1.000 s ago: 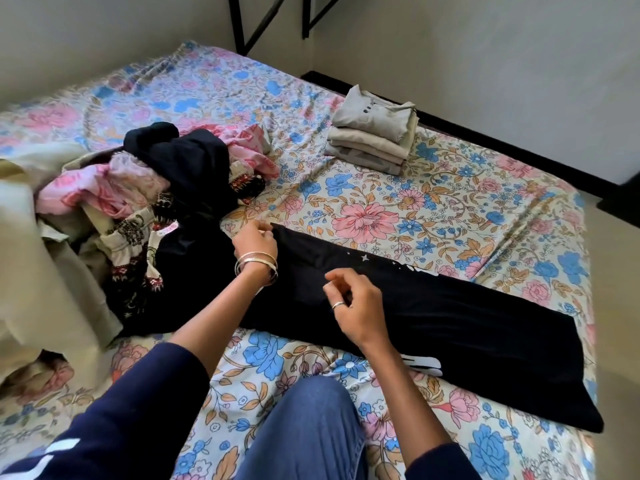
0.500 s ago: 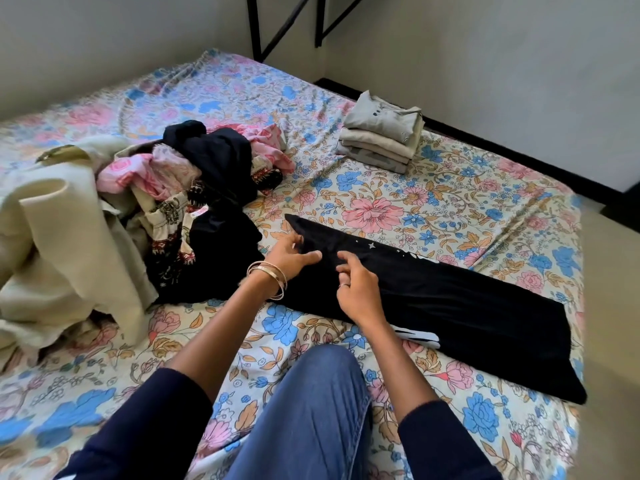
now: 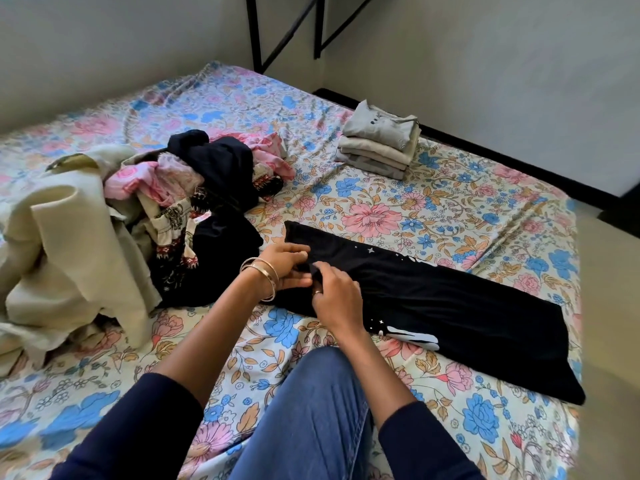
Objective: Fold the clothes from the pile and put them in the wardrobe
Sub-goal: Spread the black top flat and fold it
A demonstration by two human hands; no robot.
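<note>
**Both hands at the end of the black garment**

The black garment (image 3: pixel 450 306) lies in a long folded strip across the bed (image 3: pixel 398 209), running from the middle toward the right edge, with small white stars and a white print showing on it. My right hand (image 3: pixel 334 299) is on its left end, the fingers (image 3: pixel 320 271) curled and pinching a bit of the black cloth. My left hand (image 3: pixel 284 268), bangles at the wrist, lies against the same end just beside the right, fingers bent round the fabric's edge. To the left sits the pile of clothes (image 3: pixel 166 209), pink, black, patterned and cream pieces heaped together, touching the garment's left end. Toward the far right edge of the bed stands a stack of folded clothes (image 3: pixel 379 143), beige and grey. My knee in blue jeans (image 3: pixel 311 420) rests on the near edge.
</note>
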